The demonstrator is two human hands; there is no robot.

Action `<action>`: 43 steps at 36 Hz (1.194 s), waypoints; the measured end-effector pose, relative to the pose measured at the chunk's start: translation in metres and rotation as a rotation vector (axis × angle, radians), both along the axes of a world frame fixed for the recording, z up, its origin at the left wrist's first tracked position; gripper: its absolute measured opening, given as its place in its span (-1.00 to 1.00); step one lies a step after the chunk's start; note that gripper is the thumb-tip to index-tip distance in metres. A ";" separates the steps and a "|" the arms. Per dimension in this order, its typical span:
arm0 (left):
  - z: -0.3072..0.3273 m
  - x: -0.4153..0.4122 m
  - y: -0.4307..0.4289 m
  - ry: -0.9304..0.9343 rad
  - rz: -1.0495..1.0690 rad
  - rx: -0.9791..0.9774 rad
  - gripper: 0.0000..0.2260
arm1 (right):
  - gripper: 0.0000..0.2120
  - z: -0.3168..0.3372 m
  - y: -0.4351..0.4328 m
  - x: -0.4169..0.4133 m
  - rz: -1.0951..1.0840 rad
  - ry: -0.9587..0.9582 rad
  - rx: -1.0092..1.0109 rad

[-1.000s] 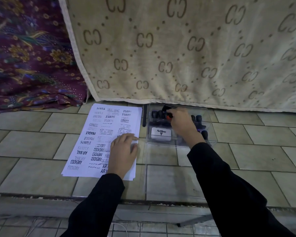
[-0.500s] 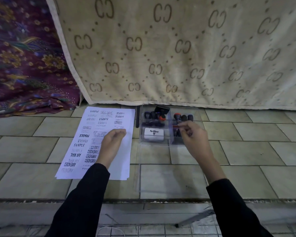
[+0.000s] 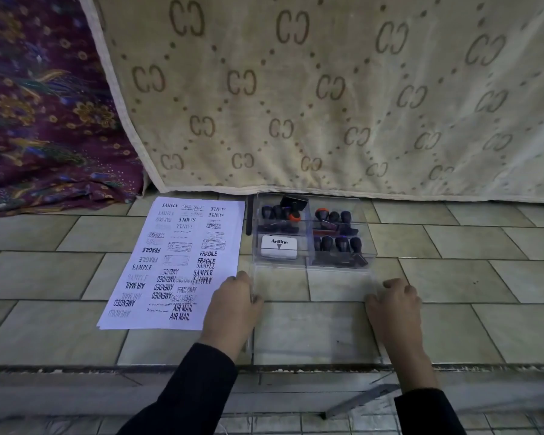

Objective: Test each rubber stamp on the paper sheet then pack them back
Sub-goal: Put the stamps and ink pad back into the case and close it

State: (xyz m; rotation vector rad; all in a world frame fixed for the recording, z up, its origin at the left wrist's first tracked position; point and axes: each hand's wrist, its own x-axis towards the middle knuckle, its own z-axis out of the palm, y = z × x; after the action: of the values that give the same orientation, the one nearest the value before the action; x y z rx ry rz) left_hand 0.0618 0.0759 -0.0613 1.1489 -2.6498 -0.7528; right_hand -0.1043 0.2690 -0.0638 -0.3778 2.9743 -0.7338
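We have both hands down on the tiled floor at the near side of the clear plastic case [image 3: 311, 233]. Its transparent lid [image 3: 311, 315] lies flat and open toward us. Our left hand [image 3: 233, 309] rests at the lid's left edge, fingers curled loosely against it. Our right hand [image 3: 394, 304] does the same at the right edge. Neither pinches a stamp; whether the fingers already grip the lid edge we cannot tell. We judge the hands sit opposite each other so the lid can swing up evenly and close.

The rubber stamps [image 3: 336, 243] stand upright in the case's compartments, dark handles up, two with orange tops. A white ink pad [image 3: 278, 246] fills the near-left compartment. So the packing looks nearly done.

The paper sheet [image 3: 182, 262] lies just left of the case, touching our left hand. It is covered in prints such as SAMPLE, FRAGILE and AIR MAIL, suggesting the testing is finished.
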 end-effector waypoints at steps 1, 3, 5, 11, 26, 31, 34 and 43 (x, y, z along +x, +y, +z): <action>0.000 0.000 0.000 -0.020 0.004 0.000 -0.87 | -0.66 0.000 0.001 0.001 -0.012 -0.005 -0.011; 0.001 -0.001 -0.001 -0.039 0.012 0.006 -0.89 | -0.72 0.000 0.001 0.001 -0.017 -0.009 -0.042; 0.001 0.000 -0.002 -0.032 0.024 0.016 -0.91 | -0.77 0.000 0.001 0.000 -0.009 -0.026 -0.060; 0.000 0.000 -0.005 0.006 0.041 0.051 -0.93 | -0.81 0.002 -0.001 -0.001 0.010 -0.034 -0.058; 0.003 0.017 0.007 0.117 0.112 0.126 -0.97 | -0.75 0.008 0.020 -0.012 0.034 -0.182 -0.092; 0.024 0.025 0.007 0.246 0.125 0.142 -0.91 | -0.84 0.029 0.028 -0.018 0.113 -0.235 -0.264; 0.045 0.017 -0.004 0.370 0.143 0.208 -0.91 | -0.80 0.045 0.023 -0.025 0.165 -0.239 -0.415; 0.085 -0.045 -0.063 0.430 0.144 0.307 -0.83 | -0.88 0.070 -0.041 -0.083 0.062 -0.042 -0.540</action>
State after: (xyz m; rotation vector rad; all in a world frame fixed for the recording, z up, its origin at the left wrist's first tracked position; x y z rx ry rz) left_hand 0.0170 0.0127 0.0240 1.0791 -2.1264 -1.2486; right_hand -0.1878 0.2275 0.0067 -0.4635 2.6667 -1.5105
